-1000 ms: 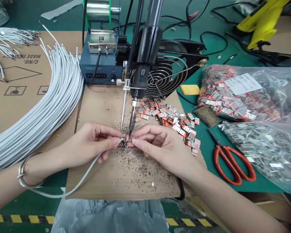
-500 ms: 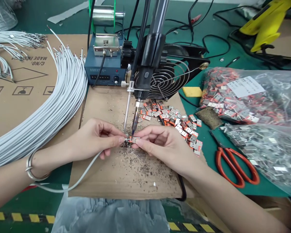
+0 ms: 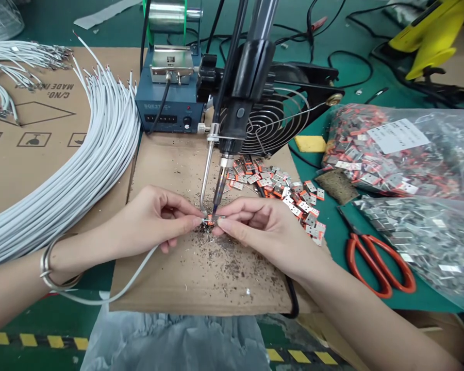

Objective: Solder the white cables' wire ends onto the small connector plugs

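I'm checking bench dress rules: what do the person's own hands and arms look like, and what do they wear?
The left hand and the right hand are ungloved, and no sleeve shows on either forearm. A silver-coloured metal bangle circles the left wrist; nothing shows on the right wrist.

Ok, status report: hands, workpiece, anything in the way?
Left hand pinches white cable. Right hand pinches orange-and-metal connector. Soldering iron tip at connector, contact unclear. Iron and metal tube crowd between hands.
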### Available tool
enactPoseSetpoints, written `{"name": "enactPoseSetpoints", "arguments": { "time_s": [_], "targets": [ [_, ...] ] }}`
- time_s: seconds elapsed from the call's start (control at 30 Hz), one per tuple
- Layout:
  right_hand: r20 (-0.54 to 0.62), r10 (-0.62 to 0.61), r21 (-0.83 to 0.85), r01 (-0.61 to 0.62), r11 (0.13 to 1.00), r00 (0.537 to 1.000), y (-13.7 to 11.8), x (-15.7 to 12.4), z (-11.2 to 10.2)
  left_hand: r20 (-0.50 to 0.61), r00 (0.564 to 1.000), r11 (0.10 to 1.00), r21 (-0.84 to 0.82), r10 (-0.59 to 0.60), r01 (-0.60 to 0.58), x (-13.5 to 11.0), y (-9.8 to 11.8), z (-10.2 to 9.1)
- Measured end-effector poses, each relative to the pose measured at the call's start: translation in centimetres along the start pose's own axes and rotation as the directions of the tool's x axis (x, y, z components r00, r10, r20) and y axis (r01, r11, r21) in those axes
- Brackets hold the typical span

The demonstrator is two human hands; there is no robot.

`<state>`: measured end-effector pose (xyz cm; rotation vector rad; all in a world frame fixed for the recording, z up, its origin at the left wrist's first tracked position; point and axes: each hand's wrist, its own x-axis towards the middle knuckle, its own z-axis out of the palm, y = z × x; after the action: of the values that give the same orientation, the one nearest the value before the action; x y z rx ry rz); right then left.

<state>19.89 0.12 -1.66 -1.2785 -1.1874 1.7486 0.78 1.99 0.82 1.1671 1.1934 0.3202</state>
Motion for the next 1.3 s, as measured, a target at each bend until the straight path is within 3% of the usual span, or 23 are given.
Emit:
{"name": "enactPoseSetpoints", "arguments": {
  "time_s": [0.97, 1.3],
  "targets": [
    [0.066, 0.013, 0.106, -0.02, 0.994, 0.998, 0.08, -0.28, -0.29, 0.01, 1.0, 1.0, 0.004, 0.016, -0.016, -0.21, -0.04, 0.35],
    [0.044, 0.025, 0.141, -0.031, 0.99, 0.999, -0.03, -0.12, -0.09, -0.039, 0.999, 0.999, 0.028, -0.021, 0.022, -0.05, 0.1, 0.65]
  ]
}}
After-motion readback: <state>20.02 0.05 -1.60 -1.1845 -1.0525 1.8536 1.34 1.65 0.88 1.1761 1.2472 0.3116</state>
